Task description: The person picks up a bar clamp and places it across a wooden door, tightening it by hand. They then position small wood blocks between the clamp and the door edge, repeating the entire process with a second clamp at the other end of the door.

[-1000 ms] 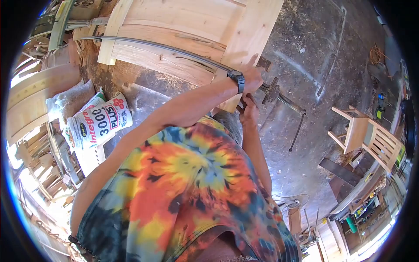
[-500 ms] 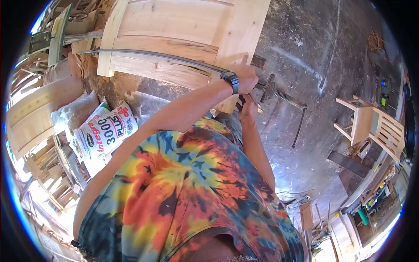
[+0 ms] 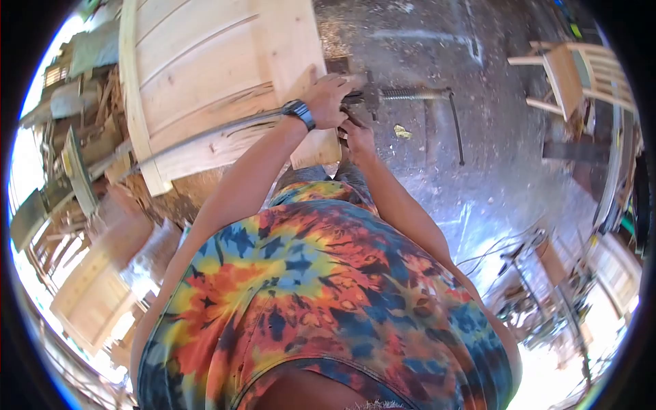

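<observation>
A long metal bar clamp (image 3: 236,128) lies across a pale wooden panel (image 3: 198,75) that looks like a door. Its sliding jaw, coiled screw (image 3: 413,94) and crank handle (image 3: 456,130) stick out past the panel's right edge. My left hand (image 3: 328,99), with a dark watch at the wrist, is closed over the clamp by its jaw, the fingertips blurred. Just below it, my right hand (image 3: 360,139) has its fingers curled around a small dark piece beside the jaw; what this is I cannot make out. The two hands nearly touch.
A wooden chair (image 3: 570,78) stands on the concrete floor at right. A yellowish scrap (image 3: 402,131) lies near the clamp. Wood offcuts and another panel (image 3: 92,307) are stacked at left. Cables (image 3: 502,246) and tools crowd the lower right.
My view has turned, so the panel, clamp and hands appear farther left and the chair higher. My left hand's fingers now reach farther over the jaw. My right hand stays beside it.
</observation>
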The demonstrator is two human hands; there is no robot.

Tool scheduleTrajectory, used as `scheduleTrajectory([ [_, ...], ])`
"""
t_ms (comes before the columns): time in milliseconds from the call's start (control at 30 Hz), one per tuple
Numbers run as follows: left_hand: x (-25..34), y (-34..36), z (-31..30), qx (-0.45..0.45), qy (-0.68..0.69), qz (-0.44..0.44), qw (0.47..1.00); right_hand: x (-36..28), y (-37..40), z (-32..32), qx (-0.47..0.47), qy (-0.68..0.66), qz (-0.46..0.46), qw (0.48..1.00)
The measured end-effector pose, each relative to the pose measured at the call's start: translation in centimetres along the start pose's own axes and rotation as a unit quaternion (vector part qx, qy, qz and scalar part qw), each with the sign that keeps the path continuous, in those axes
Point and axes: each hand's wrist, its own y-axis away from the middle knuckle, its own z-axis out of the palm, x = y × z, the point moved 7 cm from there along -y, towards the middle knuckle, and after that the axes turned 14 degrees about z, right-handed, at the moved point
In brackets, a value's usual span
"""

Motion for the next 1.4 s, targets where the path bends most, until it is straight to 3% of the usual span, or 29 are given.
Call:
scheduleTrajectory([
  [133,-1.1,-0.4,1.6,-0.095,-0.027,-0.038,0.994,0.1,-0.5,0.0,-0.018,0.007,-0.029,0.999],
  [467,-0.5,-0.4,1.4,-0.069,-0.102,-0.048,0.991,-1.1,2.5,1.2,-0.037,-0.044,0.009,0.998],
  [533,-0.6,-0.7,1.6,-0.116,-0.096,-0.066,0.986,-0.7,2.0,1.2,-0.044,-0.060,0.013,0.997],
  [867,-0.7,-0.7,1.7,-0.171,-0.087,-0.088,0.977,-0.6,1.7,1.1,-0.035,-0.061,0.010,0.997],
  [967,-0.3,-0.9,1.3,-0.120,-0.079,-0.064,0.987,-0.6,2.0,1.2,-0.048,-0.078,0.007,0.996],
  [1167,-0.5,-1.0,1.6,-0.179,-0.094,-0.116,0.972,0.6,0.9,0.3,-0.035,-0.064,0.028,0.997],
  [1233,-1.5,-1.0,2.7,-0.138,-0.120,-0.082,0.980,1.3,-0.8,-0.5,-0.043,-0.034,0.016,0.998],
  [1267,-2.4,-1.0,3.6,-0.063,-0.120,-0.020,0.991,2.2,-2.5,-1.1,-0.071,-0.019,-0.004,0.997],
  [1333,-1.0,-1.1,2.5,-0.022,-0.009,-0.011,1.000,2.2,-0.4,-1.2,-0.019,0.028,0.078,0.996],
  [1400,-1.6,-1.1,3.5,-0.076,-0.055,-0.011,0.996,1.5,0.0,0.2,-0.153,0.059,0.033,0.986],
])
